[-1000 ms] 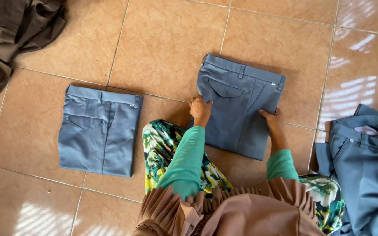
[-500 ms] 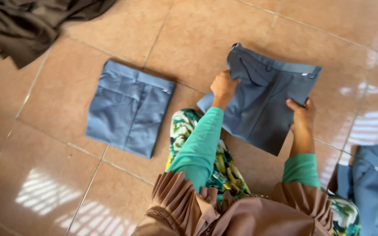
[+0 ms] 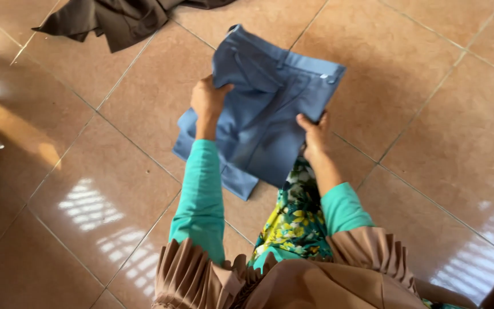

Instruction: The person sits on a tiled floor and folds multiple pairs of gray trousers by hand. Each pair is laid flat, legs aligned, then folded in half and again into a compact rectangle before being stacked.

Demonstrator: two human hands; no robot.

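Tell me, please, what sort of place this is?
Probably a room in a home: glossy terracotta floor tiles, sunlight patches, a crumpled dark brown garment on the floor, and folded blue-grey trousers held in both hands.

One pair of folded blue-grey cloth trousers (image 3: 270, 109), woven fabric, waistband with belt loops at the far edge, a slanted pocket seam below it. The bundle is folded into a rough rectangle, tilted, and held at both side edges: the left grip (image 3: 208, 98) pinches the left edge, the right grip (image 3: 314, 130) the lower right edge. A second folded blue-grey pair (image 3: 236, 178) lies directly beneath on the floor, showing below the left grip.
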